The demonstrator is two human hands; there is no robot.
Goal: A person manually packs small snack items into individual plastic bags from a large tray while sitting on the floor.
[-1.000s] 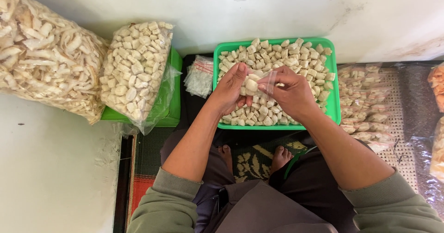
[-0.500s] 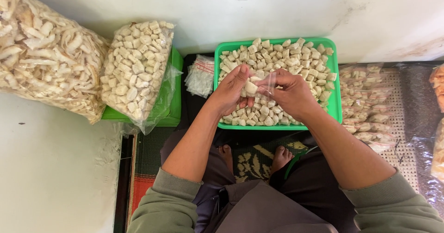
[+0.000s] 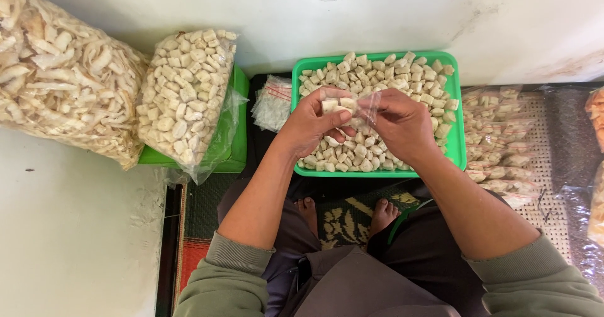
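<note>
A green tray (image 3: 458, 112) in front of me is heaped with several small pale cracker cubes (image 3: 402, 78). Over the tray both hands hold a small clear plastic bag (image 3: 358, 106) with a few cubes in it. My left hand (image 3: 311, 128) grips the bag's left side, thumb on top. My right hand (image 3: 402, 125) pinches the bag's right edge between thumb and fingers.
A stack of small empty clear bags (image 3: 272, 103) lies left of the tray. Two big clear sacks, one of cubes (image 3: 185, 94) and one of pale chips (image 3: 60, 75), sit at left on a green box (image 3: 236, 147). Filled small packets (image 3: 500, 138) lie at right.
Both hands have lifted the small bag slightly and turned it; the cubes now sit further toward the left hand, and the bag's open edge is drawn toward the right hand.
</note>
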